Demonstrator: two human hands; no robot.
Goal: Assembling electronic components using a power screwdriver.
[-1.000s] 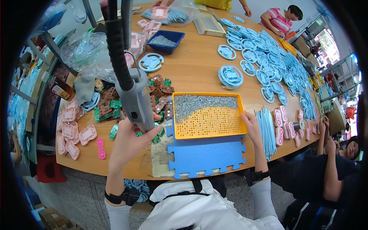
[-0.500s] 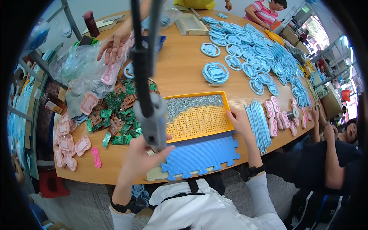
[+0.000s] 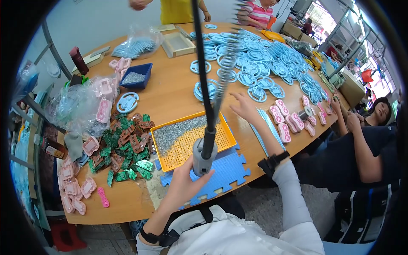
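My right hand (image 3: pixel 245 107) is off the tray, open with fingers apart, above the table short of the light-blue wheel-shaped plastic parts (image 3: pixel 256 93). A yellow tray (image 3: pixel 231 138) with a perforated bed and many small silver screws (image 3: pixel 174 136) lies on a blue foam mat (image 3: pixel 225 174). My left hand (image 3: pixel 185 187) is at the tray's near edge, thumb stretched out. A grey electric screwdriver (image 3: pixel 204 155), hanging on a coiled spring and cable, covers its other fingers, so its grip is hidden. A small stack of light-blue wheel parts (image 3: pixel 204 90) lies beyond the tray.
Green and brown circuit boards (image 3: pixel 127 148) are heaped left of the tray, pink shells (image 3: pixel 74 185) beyond. A dark-blue bin (image 3: pixel 136 75) of screws stands behind. Blue strips (image 3: pixel 272 127) and pink pieces (image 3: pixel 284 121) lie right; a co-worker (image 3: pixel 361 157) sits there. Another stands opposite.
My right hand has let go of the tray's right edge and reached away toward the wheel parts. A co-worker's hand has withdrawn from the plastic bags at left. The view has shifted.
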